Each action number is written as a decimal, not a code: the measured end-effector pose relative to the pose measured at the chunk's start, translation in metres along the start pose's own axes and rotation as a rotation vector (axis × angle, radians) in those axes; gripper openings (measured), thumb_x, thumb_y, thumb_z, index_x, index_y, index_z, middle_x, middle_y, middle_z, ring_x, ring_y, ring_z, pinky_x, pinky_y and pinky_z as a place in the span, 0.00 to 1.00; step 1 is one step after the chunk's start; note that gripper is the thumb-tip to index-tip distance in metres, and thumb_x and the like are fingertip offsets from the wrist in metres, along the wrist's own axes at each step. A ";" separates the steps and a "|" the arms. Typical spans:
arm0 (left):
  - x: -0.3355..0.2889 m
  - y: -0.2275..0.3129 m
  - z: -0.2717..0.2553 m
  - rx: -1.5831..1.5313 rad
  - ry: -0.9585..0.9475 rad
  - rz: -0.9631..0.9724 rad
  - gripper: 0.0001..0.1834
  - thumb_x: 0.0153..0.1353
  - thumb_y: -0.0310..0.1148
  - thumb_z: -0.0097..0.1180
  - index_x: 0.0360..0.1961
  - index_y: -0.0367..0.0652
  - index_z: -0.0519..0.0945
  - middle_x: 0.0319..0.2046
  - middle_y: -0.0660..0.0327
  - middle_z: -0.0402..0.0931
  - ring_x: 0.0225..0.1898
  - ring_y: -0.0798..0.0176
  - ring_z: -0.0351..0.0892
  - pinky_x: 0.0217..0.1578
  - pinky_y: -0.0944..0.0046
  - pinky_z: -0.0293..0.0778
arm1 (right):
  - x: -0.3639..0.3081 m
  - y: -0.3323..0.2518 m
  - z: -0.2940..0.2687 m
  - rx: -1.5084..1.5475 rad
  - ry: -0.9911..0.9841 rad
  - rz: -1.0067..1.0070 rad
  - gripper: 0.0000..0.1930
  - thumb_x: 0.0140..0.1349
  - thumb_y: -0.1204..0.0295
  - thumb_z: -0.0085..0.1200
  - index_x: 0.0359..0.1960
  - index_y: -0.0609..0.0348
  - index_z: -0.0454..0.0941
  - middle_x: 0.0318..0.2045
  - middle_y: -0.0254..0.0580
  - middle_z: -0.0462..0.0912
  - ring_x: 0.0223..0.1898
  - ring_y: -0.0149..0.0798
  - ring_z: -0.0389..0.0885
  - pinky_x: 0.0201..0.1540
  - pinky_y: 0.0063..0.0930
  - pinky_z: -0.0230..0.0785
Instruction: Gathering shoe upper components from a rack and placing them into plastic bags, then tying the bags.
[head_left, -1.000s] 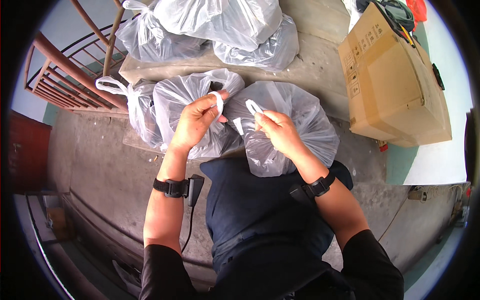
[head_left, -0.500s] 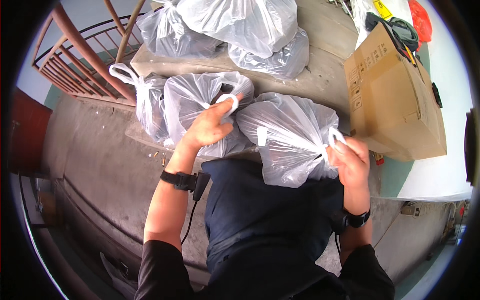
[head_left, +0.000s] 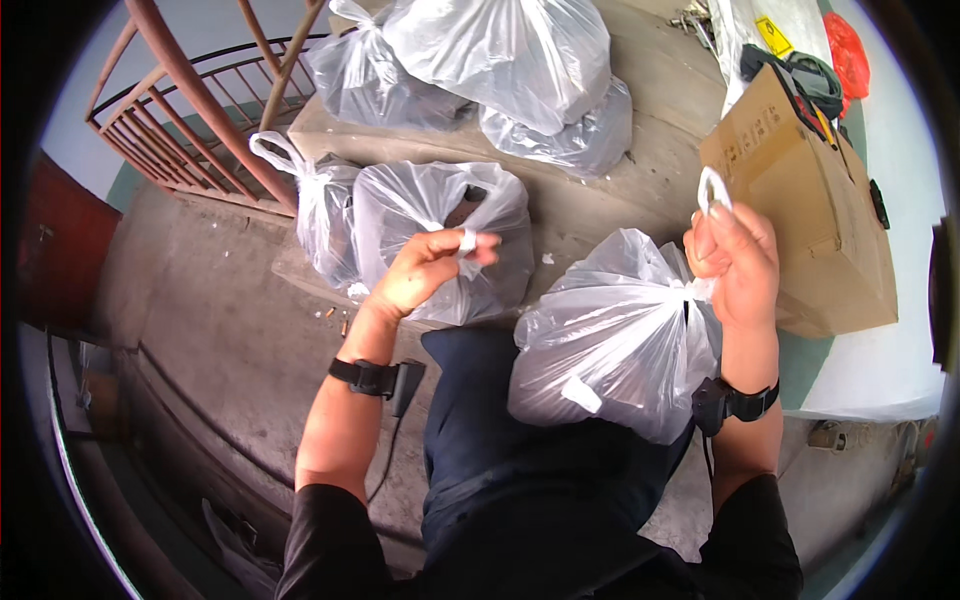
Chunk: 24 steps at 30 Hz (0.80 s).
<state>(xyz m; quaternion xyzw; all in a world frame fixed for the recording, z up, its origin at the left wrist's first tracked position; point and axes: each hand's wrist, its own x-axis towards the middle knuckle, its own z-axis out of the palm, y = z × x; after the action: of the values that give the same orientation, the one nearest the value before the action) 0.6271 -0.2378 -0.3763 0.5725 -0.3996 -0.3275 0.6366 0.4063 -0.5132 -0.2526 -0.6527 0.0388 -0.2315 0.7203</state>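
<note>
My right hand is closed round the handle loop of a knotted, translucent white plastic bag. That bag hangs full against my dark clothes, and a small white patch shows on its side. Over to the left, my left hand has its fingers hooked through a white handle of another filled plastic bag, which rests on a step. Through a gap in its top something dark shows, too hidden to name. Leaning against its left side is a smaller tied bag with its loop standing up.
More filled plastic bags are heaped on the higher step. A large cardboard box stands at the right by the wall, tools and dark cloth on top. A rusty railing runs along the left. Cigarette butts lie on the floor.
My right hand has risen, and its bag has come off the step towards me, apart from the middle bag. My left hand stays at the middle bag's handle. The whole view has shifted slightly.
</note>
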 end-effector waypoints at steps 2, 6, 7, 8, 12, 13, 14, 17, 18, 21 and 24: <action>0.010 0.001 0.007 -0.011 0.075 0.059 0.32 0.50 0.12 0.38 0.57 0.32 0.78 0.51 0.51 0.82 0.57 0.58 0.79 0.65 0.59 0.64 | 0.004 0.013 -0.008 -0.019 -0.054 0.009 0.18 0.72 0.65 0.50 0.24 0.63 0.74 0.15 0.24 0.60 0.17 0.19 0.52 0.21 0.21 0.42; 0.019 0.001 0.014 0.507 0.095 0.187 0.30 0.55 0.14 0.42 0.59 0.37 0.77 0.52 0.51 0.81 0.55 0.52 0.80 0.59 0.59 0.71 | 0.027 0.048 -0.008 -0.107 -0.018 0.157 0.19 0.71 0.61 0.52 0.23 0.59 0.75 0.16 0.20 0.60 0.17 0.18 0.53 0.22 0.19 0.43; 0.021 -0.001 0.014 0.674 0.105 0.242 0.30 0.55 0.16 0.45 0.61 0.40 0.76 0.53 0.51 0.81 0.53 0.48 0.80 0.55 0.58 0.75 | 0.030 0.065 -0.009 -0.100 -0.017 0.193 0.19 0.71 0.61 0.52 0.24 0.58 0.75 0.16 0.20 0.60 0.17 0.18 0.53 0.21 0.19 0.43; 0.022 0.000 0.015 0.678 0.113 0.247 0.30 0.55 0.16 0.45 0.61 0.40 0.76 0.53 0.51 0.81 0.53 0.48 0.80 0.55 0.58 0.75 | 0.033 0.080 -0.008 -0.094 -0.015 0.226 0.19 0.71 0.60 0.53 0.24 0.58 0.75 0.16 0.20 0.61 0.17 0.18 0.53 0.21 0.18 0.43; 0.016 0.003 0.007 0.685 0.192 0.199 0.31 0.57 0.13 0.41 0.64 0.38 0.72 0.54 0.50 0.80 0.54 0.55 0.81 0.58 0.61 0.72 | 0.033 0.116 0.003 -0.096 -0.033 0.298 0.19 0.72 0.58 0.52 0.24 0.56 0.74 0.16 0.18 0.60 0.17 0.17 0.52 0.20 0.18 0.44; 0.009 0.004 0.004 0.495 0.172 0.172 0.33 0.56 0.12 0.39 0.65 0.38 0.71 0.56 0.52 0.79 0.56 0.56 0.80 0.59 0.60 0.72 | 0.034 0.117 0.007 -0.094 -0.035 0.303 0.19 0.72 0.58 0.52 0.24 0.56 0.74 0.16 0.18 0.60 0.17 0.17 0.52 0.20 0.18 0.44; 0.003 0.004 0.001 0.304 0.151 0.144 0.35 0.55 0.11 0.38 0.67 0.38 0.69 0.58 0.53 0.78 0.57 0.58 0.79 0.59 0.59 0.72 | 0.037 0.119 0.012 -0.134 -0.061 0.339 0.18 0.72 0.58 0.52 0.25 0.56 0.75 0.16 0.18 0.59 0.17 0.17 0.53 0.20 0.18 0.44; -0.006 -0.010 -0.023 0.107 0.160 0.160 0.38 0.56 0.10 0.34 0.71 0.37 0.63 0.59 0.51 0.75 0.57 0.57 0.77 0.62 0.57 0.70 | 0.038 0.128 0.025 -0.168 -0.083 0.401 0.18 0.73 0.58 0.51 0.26 0.56 0.75 0.16 0.18 0.59 0.17 0.17 0.53 0.21 0.18 0.45; -0.009 -0.012 -0.027 0.047 0.185 0.129 0.37 0.57 0.10 0.34 0.71 0.36 0.61 0.58 0.51 0.75 0.56 0.57 0.78 0.62 0.57 0.70 | 0.039 0.133 0.026 -0.161 -0.094 0.417 0.18 0.73 0.59 0.50 0.27 0.56 0.75 0.16 0.17 0.59 0.18 0.18 0.53 0.21 0.18 0.45; -0.016 -0.016 -0.055 -0.338 0.400 0.086 0.34 0.57 0.19 0.42 0.69 0.31 0.63 0.53 0.51 0.78 0.53 0.55 0.79 0.60 0.55 0.70 | 0.037 0.142 0.030 -0.172 -0.112 0.399 0.18 0.73 0.60 0.50 0.27 0.57 0.75 0.16 0.18 0.59 0.18 0.18 0.53 0.22 0.18 0.45; -0.026 -0.006 -0.080 -0.449 0.317 0.038 0.24 0.58 0.24 0.47 0.57 0.31 0.76 0.48 0.51 0.80 0.52 0.56 0.80 0.59 0.56 0.70 | 0.034 0.145 0.027 -0.127 -0.102 0.402 0.17 0.73 0.61 0.51 0.27 0.59 0.76 0.16 0.19 0.59 0.18 0.18 0.53 0.22 0.19 0.45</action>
<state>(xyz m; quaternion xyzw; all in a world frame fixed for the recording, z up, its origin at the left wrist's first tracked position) 0.6854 -0.1784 -0.3876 0.4538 -0.2231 -0.3022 0.8081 0.4869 -0.4956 -0.3791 -0.6868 0.1461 -0.0471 0.7105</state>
